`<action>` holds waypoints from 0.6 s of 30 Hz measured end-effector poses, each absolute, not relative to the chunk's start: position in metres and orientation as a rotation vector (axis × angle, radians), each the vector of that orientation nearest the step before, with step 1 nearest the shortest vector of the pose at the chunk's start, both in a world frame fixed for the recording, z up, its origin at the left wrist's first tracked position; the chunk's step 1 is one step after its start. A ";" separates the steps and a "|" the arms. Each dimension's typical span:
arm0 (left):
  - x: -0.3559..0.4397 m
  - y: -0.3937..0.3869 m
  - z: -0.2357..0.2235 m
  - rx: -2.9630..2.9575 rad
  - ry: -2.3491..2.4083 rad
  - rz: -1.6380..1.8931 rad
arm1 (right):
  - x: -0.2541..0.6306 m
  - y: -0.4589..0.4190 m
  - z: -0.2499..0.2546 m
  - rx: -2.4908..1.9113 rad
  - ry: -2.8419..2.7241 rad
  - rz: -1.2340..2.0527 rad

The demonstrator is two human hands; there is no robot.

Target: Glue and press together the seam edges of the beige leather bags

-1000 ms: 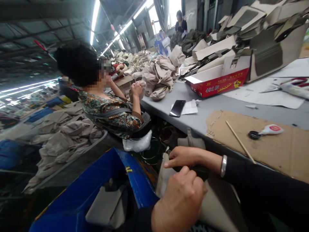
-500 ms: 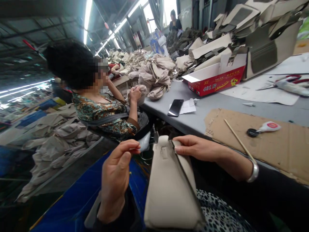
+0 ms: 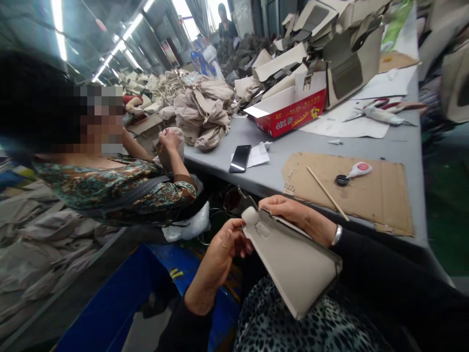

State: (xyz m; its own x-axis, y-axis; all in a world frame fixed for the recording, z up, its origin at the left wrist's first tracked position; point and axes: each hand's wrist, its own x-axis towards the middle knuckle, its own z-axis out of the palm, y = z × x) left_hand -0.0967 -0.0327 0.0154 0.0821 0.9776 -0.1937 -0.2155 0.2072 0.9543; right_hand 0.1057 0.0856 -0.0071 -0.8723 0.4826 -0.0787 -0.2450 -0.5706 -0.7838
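A beige leather bag piece (image 3: pixel 293 261) rests tilted on my lap, its narrow end pointing away from me. My right hand (image 3: pixel 293 212) grips its upper edge near that end, fingers curled over the dark lining. My left hand (image 3: pixel 222 254) pinches the near side of the same tip, fingers bent against it. A silver bangle sits on my right wrist.
A grey table (image 3: pixel 406 142) holds a cardboard sheet (image 3: pixel 370 190) with a wooden stick (image 3: pixel 326 193) and a glue bottle (image 3: pixel 353 172), a phone (image 3: pixel 240 158), a red box (image 3: pixel 289 115), scissors (image 3: pixel 381 105) and heaps of beige bags. A co-worker (image 3: pixel 110 186) sits at left. A blue bin (image 3: pixel 120 303) stands below.
My view has swung right and the bag piece has tipped from upright to slanting across my lap. My left hand has moved in from open air onto the bag's tip.
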 end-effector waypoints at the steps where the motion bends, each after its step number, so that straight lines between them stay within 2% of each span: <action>1: -0.099 -0.031 0.014 0.995 1.125 1.140 | 0.107 0.086 -0.008 -0.388 -1.132 2.431; 8: -0.099 -0.030 0.011 1.194 1.117 1.072 | 0.113 0.088 -0.003 -0.329 -1.253 2.400; 14: -0.096 -0.033 0.024 1.016 0.888 0.880 | 0.117 0.093 -0.006 -0.272 -1.331 2.375; 18: -0.089 -0.024 0.020 0.947 0.943 0.889 | 0.118 0.090 -0.024 -0.374 -1.261 2.272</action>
State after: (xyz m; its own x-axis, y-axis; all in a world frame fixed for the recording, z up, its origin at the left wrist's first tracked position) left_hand -0.0892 -0.0242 0.0201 0.3261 0.9119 -0.2494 -0.1948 0.3230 0.9261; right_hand 0.1184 0.0896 -0.0239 -0.8315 0.5555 0.0069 -0.2998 -0.4382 -0.8474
